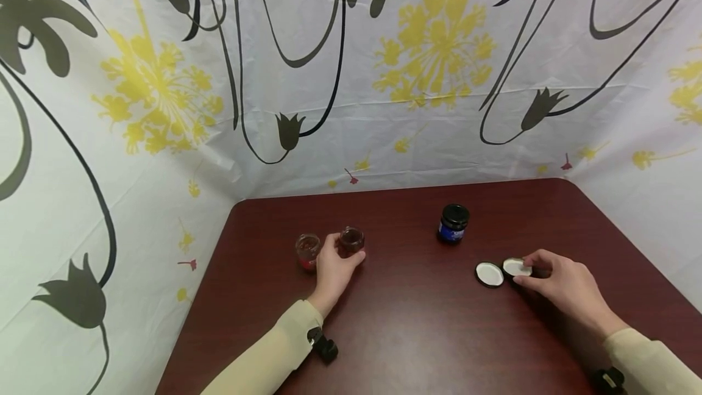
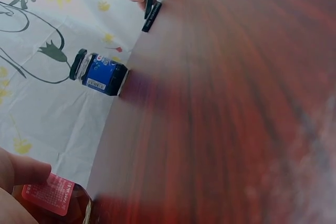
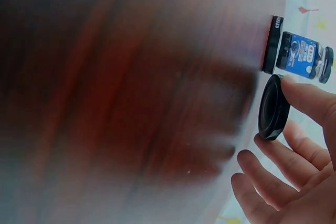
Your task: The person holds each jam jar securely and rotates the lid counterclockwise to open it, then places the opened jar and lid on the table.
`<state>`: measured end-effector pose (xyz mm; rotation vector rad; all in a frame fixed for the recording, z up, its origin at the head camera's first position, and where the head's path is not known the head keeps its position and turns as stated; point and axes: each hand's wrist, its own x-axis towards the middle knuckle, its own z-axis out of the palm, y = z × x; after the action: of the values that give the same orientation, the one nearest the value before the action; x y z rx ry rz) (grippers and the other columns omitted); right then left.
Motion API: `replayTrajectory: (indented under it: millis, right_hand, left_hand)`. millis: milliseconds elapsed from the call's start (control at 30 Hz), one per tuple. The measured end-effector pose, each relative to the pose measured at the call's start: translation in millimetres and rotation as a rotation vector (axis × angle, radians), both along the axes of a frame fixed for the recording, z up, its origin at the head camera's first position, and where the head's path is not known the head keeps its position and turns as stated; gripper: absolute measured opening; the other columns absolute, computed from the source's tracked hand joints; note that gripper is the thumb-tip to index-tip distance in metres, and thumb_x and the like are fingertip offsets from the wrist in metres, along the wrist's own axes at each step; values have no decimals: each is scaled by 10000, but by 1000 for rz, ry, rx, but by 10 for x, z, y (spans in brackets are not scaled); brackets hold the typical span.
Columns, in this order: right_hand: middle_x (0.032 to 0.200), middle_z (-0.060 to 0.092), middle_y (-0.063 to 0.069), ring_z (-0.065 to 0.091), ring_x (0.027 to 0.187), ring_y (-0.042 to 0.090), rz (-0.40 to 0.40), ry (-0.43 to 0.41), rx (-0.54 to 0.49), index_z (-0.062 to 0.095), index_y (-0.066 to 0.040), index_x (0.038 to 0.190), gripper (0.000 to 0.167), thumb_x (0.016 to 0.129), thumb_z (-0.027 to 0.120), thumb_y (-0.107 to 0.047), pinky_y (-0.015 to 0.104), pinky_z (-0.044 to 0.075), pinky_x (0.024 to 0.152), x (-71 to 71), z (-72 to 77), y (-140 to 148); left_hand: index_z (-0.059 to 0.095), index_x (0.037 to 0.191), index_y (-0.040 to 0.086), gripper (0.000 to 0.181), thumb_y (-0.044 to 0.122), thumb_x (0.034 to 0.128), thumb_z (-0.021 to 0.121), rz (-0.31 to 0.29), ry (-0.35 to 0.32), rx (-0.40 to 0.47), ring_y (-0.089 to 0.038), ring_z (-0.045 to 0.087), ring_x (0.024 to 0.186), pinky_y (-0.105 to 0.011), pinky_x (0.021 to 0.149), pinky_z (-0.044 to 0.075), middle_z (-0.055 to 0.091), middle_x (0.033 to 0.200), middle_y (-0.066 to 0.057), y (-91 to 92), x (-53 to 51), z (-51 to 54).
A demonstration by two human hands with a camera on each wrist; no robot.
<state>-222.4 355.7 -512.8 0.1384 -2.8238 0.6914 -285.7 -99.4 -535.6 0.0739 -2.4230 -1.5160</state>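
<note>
My left hand (image 1: pixel 336 270) grips a small open glass jar (image 1: pixel 351 240) with dark contents; its red label (image 2: pixel 50 193) shows in the left wrist view. Just left of that hand stands another open glass jar (image 1: pixel 308 251). On the right, my right hand (image 1: pixel 570 288) pinches a black-rimmed lid (image 1: pixel 517 267), white inside up, between thumb and fingers. In the right wrist view the held lid (image 3: pixel 274 107) is tilted. Beside it, a second lid (image 1: pixel 489 274) lies white side up on the table.
A closed dark jar with a blue label (image 1: pixel 453 224) stands near the back of the dark red table (image 1: pixel 406 334), between my hands. Patterned white cloth (image 1: pixel 351 108) hangs behind and at both sides.
</note>
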Motion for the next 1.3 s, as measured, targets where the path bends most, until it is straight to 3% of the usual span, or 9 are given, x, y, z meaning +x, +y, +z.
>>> replayTrajectory:
  millis: [500,767,1067,1300]
  right_hand:
    - [1054,735,88,681,948,338,-1,-58,31,681,-221,1055,479,763,822,-574,457,467,668,8,-27,41]
    - [1109,719,129,672,958,358,35,-83,54,678,-133,1202,604,773,833,-529,511,476,679,15,-23,62]
    - [1091,717,135,677,902,362,53,-101,120,657,-169,1269,612,788,829,-506,394,428,514,13,-19,46]
    - [1053,721,107,677,893,349,57,-77,135,656,-195,1267,585,783,843,-464,399,423,506,35,-11,57]
  left_hand:
    - [573,1312,119,645,315,781,883,-56,-2,-24,-222,647,1088,-451,903,515,677,1182,-65,-10,-52,-51]
    - [556,1340,122,689,368,782,876,-72,-19,-30,-219,632,1114,-451,919,509,664,1205,-63,-21,-53,-53]
    - [563,1334,124,692,352,767,888,-64,-7,-37,-220,634,1126,-457,924,508,670,1209,-63,-29,-20,-30]
    - [539,1384,107,752,376,772,881,-87,-18,-47,-228,618,1155,-453,942,504,646,1262,-72,-31,7,-22]
